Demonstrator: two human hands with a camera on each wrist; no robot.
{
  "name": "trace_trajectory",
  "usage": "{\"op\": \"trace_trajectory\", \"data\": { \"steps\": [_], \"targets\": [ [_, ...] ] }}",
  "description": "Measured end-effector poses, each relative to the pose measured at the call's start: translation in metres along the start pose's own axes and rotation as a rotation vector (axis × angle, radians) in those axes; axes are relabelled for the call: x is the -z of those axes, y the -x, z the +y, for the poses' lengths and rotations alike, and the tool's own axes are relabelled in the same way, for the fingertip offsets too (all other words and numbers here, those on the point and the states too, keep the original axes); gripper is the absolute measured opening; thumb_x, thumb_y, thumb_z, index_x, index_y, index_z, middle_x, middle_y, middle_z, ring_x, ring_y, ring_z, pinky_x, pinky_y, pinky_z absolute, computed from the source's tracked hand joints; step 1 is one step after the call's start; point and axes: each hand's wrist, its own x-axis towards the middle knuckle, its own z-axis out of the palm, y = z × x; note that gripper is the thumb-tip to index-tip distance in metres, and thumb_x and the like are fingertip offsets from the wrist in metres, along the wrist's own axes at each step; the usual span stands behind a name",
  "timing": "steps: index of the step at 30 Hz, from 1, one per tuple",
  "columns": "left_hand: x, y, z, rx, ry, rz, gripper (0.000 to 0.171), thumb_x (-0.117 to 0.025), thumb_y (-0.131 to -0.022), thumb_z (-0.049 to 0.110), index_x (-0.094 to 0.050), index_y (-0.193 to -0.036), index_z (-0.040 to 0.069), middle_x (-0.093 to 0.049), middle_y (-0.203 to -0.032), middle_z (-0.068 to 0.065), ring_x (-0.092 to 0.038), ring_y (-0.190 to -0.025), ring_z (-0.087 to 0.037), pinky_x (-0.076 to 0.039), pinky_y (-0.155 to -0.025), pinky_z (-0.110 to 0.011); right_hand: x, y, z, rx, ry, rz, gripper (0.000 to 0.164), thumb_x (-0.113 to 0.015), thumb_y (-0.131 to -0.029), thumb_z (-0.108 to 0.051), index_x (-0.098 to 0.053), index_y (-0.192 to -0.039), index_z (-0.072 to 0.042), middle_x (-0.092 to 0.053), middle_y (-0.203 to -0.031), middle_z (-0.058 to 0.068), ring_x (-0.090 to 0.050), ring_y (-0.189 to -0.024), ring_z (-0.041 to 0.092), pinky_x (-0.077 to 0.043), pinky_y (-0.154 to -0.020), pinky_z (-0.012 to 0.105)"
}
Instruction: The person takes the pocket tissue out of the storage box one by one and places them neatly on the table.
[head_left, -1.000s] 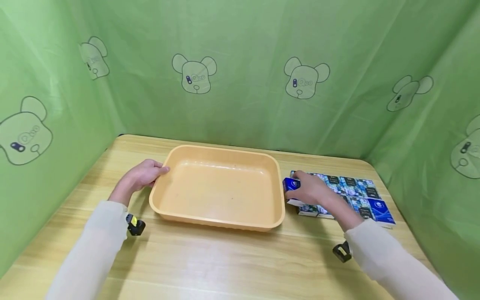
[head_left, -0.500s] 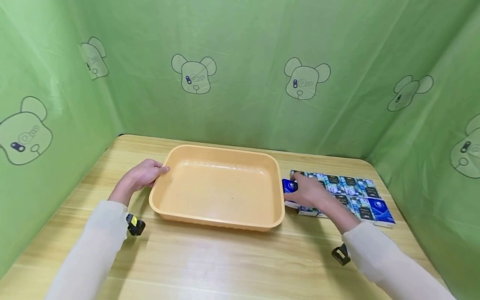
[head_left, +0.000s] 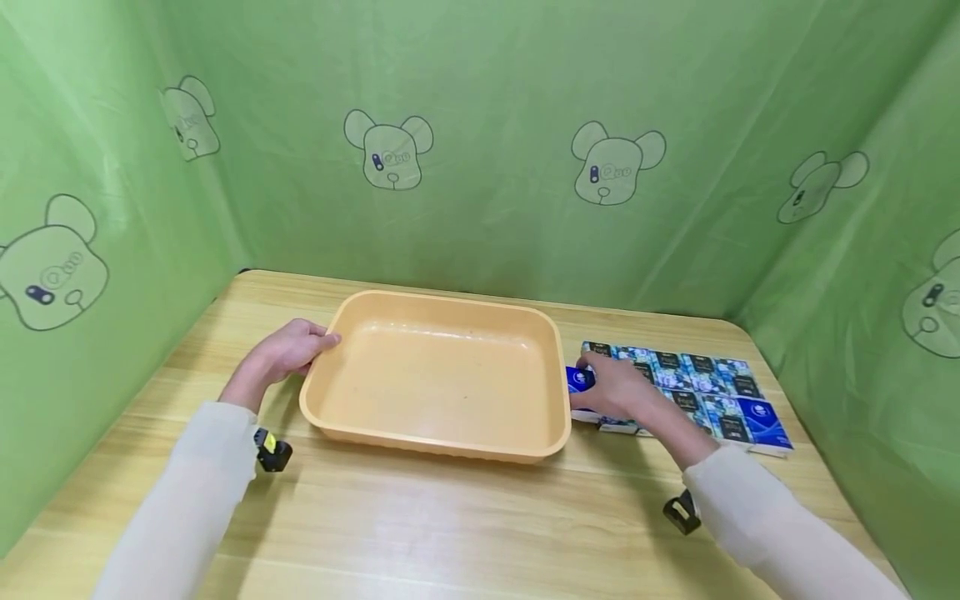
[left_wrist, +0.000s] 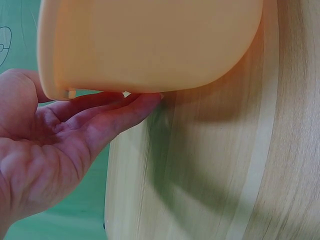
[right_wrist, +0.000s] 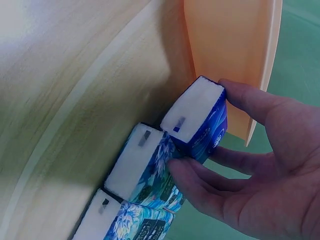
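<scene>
My left hand (head_left: 294,346) holds the left rim of a shallow light-orange plastic tray (head_left: 442,446), thumb over the edge. In the left wrist view its fingers (left_wrist: 107,117) lie straight along the outside of the tray wall. My right hand (head_left: 618,385) pinches a dark blue tissue pack (right_wrist: 192,115) between thumb and fingers. That pack sits between the tray's right wall and a block of floral tissue packs (head_left: 675,379), against the end of the front row. In the right wrist view, one fingertip overlaps the neighbouring floral pack (right_wrist: 145,165). The tray holds nothing.
Another blue tissue pack (head_left: 763,423) lies at the right front corner of the block. Everything rests on a wood-grain table (head_left: 435,525). Green curtains (head_left: 487,233) with bear-head prints stand behind and on both sides.
The right hand has lowered the blue tissue pack, which was raised and tilted, down to the end of the front row. The left hand and the tray have stayed in place.
</scene>
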Motion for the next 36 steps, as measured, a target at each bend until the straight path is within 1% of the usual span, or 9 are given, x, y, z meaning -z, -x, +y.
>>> {"op": "trace_trajectory", "data": {
  "steps": [3, 7, 11, 18, 23, 30, 32, 36],
  "targets": [
    [0.0, 0.0, 0.0, -0.002, -0.002, 0.003, 0.041, -0.046, -0.108, 0.02, -0.055, -0.128, -0.015, -0.068, -0.078, -0.001, -0.062, -0.063, -0.007, -0.052, -0.057, -0.022, -0.001, 0.0, -0.001, -0.005, 0.001, -0.006, 0.087, -0.075, -0.086, -0.054, -0.044, -0.147, 0.001, -0.051, -0.143, 0.033, -0.054, -0.126, 0.05, -0.053, -0.095, 0.06],
    [0.0, 0.0, 0.001, -0.002, -0.003, 0.007, 0.041, -0.046, -0.108, 0.02, -0.055, -0.128, -0.015, -0.067, -0.076, -0.001, -0.06, -0.061, -0.006, -0.051, -0.056, -0.022, -0.003, 0.0, 0.0, 0.009, 0.012, 0.006, 0.087, -0.074, -0.087, -0.054, -0.045, -0.146, 0.001, -0.055, -0.138, 0.032, -0.059, -0.12, 0.048, -0.055, -0.092, 0.057],
    [-0.001, 0.0, 0.001, 0.0, 0.004, 0.007, 0.04, -0.045, -0.108, 0.019, -0.055, -0.127, -0.015, -0.068, -0.078, -0.001, -0.062, -0.063, -0.007, -0.053, -0.058, -0.022, -0.006, -0.001, 0.002, 0.022, 0.011, 0.021, 0.084, -0.075, -0.087, -0.053, -0.046, -0.144, 0.002, -0.059, -0.132, 0.031, -0.061, -0.114, 0.045, -0.056, -0.09, 0.055],
    [0.0, -0.001, 0.001, -0.001, 0.012, 0.003, 0.04, -0.045, -0.108, 0.019, -0.054, -0.128, -0.016, -0.07, -0.081, -0.003, -0.065, -0.067, -0.008, -0.055, -0.06, -0.022, -0.008, -0.002, 0.004, 0.034, 0.025, 0.043, 0.085, -0.074, -0.087, -0.052, -0.046, -0.145, 0.003, -0.056, -0.136, 0.033, -0.059, -0.119, 0.048, -0.054, -0.095, 0.057],
    [0.0, -0.001, 0.0, 0.001, 0.008, 0.002, 0.04, -0.045, -0.108, 0.019, -0.054, -0.127, -0.016, -0.07, -0.081, -0.004, -0.065, -0.066, -0.008, -0.054, -0.06, -0.022, -0.01, -0.004, 0.004, 0.034, 0.029, 0.055, 0.085, -0.074, -0.087, -0.052, -0.045, -0.145, 0.003, -0.055, -0.136, 0.034, -0.06, -0.117, 0.047, -0.054, -0.094, 0.056],
    [0.0, -0.001, -0.001, -0.003, 0.014, 0.003, 0.04, -0.045, -0.108, 0.019, -0.054, -0.127, -0.016, -0.07, -0.081, -0.004, -0.065, -0.066, -0.008, -0.054, -0.059, -0.022, -0.014, -0.006, 0.008, 0.024, 0.037, 0.061, 0.085, -0.074, -0.087, -0.054, -0.047, -0.144, 0.002, -0.058, -0.132, 0.031, -0.061, -0.113, 0.043, -0.056, -0.09, 0.054],
    [0.0, -0.001, -0.001, -0.002, 0.015, 0.003, 0.04, -0.045, -0.108, 0.018, -0.054, -0.127, -0.016, -0.07, -0.081, -0.004, -0.065, -0.066, -0.008, -0.055, -0.059, -0.022, -0.016, -0.006, 0.009, 0.024, 0.035, 0.065, 0.085, -0.074, -0.086, -0.055, -0.047, -0.144, 0.001, -0.058, -0.132, 0.031, -0.06, -0.115, 0.044, -0.055, -0.091, 0.055],
    [0.0, -0.001, -0.002, -0.001, 0.008, 0.005, 0.04, -0.045, -0.108, 0.019, -0.054, -0.126, -0.016, -0.07, -0.08, -0.003, -0.065, -0.066, -0.008, -0.054, -0.059, -0.022, -0.016, -0.005, 0.011, 0.019, 0.027, 0.064, 0.088, -0.074, -0.086, -0.056, -0.045, -0.146, 0.0, -0.053, -0.139, 0.033, -0.054, -0.123, 0.049, -0.051, -0.096, 0.061]
  ]
}}
